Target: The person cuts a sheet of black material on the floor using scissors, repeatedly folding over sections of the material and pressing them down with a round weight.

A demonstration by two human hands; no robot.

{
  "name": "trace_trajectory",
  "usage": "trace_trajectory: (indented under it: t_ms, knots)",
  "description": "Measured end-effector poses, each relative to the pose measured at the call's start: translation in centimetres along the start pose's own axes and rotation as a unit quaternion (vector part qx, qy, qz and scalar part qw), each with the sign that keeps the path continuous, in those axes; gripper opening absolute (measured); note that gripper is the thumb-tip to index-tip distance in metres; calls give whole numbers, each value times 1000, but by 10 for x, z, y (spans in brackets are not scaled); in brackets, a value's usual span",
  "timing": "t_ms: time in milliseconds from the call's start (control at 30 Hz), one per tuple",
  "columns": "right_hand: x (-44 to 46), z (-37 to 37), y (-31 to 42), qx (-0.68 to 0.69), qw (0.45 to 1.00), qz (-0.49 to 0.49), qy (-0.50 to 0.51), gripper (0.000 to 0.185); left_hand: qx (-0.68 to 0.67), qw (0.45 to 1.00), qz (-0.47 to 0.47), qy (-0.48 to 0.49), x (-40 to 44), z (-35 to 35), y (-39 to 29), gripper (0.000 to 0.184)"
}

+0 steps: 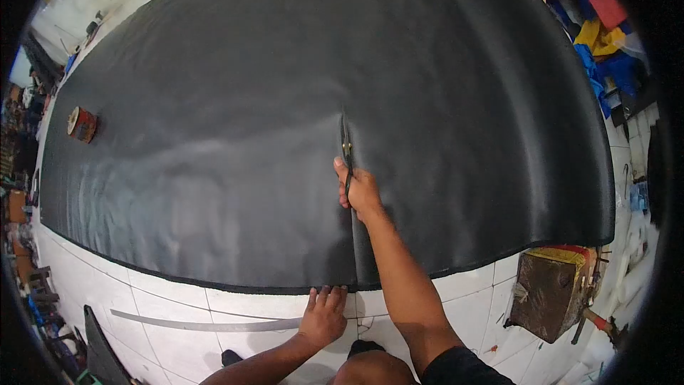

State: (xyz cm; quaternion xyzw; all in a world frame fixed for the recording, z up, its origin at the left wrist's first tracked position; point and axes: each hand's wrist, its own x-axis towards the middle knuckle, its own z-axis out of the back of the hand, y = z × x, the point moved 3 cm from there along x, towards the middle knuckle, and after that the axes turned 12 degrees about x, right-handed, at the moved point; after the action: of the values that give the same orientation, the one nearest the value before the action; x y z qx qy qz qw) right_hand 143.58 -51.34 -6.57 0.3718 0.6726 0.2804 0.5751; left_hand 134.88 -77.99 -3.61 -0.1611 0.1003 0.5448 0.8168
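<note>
A large black sheet (214, 192) is spread over the white tiled floor, with a straight slit running from its near edge to the middle. My right hand (358, 189) is closed round the handles of dark scissors (347, 148), whose blades lie at the far end of the slit. At the sheet's near edge, just left of the slit, my left hand (325, 317) rests with its fingers apart on the edge, holding nothing.
A round reddish tin or roll (83, 125) sits on the sheet's left part. A long metal strip (206, 326) lies on the floor beside my left hand. At the lower right stands a brown box (545, 296) near a hammer-like tool (605, 326). Colourful cloths (602, 37) are piled at the upper right.
</note>
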Motion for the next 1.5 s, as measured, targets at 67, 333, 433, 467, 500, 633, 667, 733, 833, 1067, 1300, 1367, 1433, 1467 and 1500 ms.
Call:
trace_trajectory:
  t_ms: [67, 333, 433, 467, 500, 633, 667, 733, 833, 1067, 1300, 1367, 1433, 1467, 1500]
  knots:
    - [4, -1, 0, -9, 1000, -11, -11, 53, -1, 1000, -1, 0, -1, 1, -1, 69]
    - [-15, -1, -7, 43, 995, -67, 56, 57, -37, 999, 4, 1, -1, 1, 1, 67]
    - [-26, 3, -3, 97, 993, -59, 35, 58, -45, 999, 8, 8, 1, 0, 0, 68]
    - [-23, 2, -4, 96, 993, -59, 34, 58, -47, 999, 8, 8, 0, -1, 0, 68]
    - [-18, 2, -5, 75, 996, -44, 25, 57, -47, 999, 8, 11, 0, -2, 0, 68]
    - [-4, -3, 0, 53, 999, -10, 6, 55, -48, 999, 11, 23, -2, -2, 1, 69]
    - [-2, -4, 0, 54, 998, -12, 5, 55, -47, 999, 10, 25, -3, -1, 1, 69]
    - [5, -4, 3, -18, 1000, 7, -25, 54, -59, 997, 16, 45, -1, 0, 1, 69]
    - [9, -3, 6, 34, 999, -5, 4, 54, -52, 997, 0, 52, 0, 4, 1, 68]
    - [5, -5, 4, 22, 999, -2, -25, 52, -55, 998, 3, -5, -1, 0, 2, 71]
    - [49, -11, 30, 7, 1000, 2, 9, 51, -63, 998, 9, -23, -1, 2, 1, 64]
    - [69, -18, 42, 26, 1000, 7, -3, 51, -49, 999, 5, -5, -2, 0, 2, 73]
    - [85, -21, 50, 45, 999, 15, -13, 51, -43, 999, 3, -10, -1, -1, 2, 73]
    - [90, -22, 51, 44, 999, 20, -15, 51, -41, 999, 2, -12, -3, 0, 1, 73]
    - [93, -22, 52, 43, 999, 26, -16, 52, -40, 999, 2, -13, -3, 0, 2, 73]
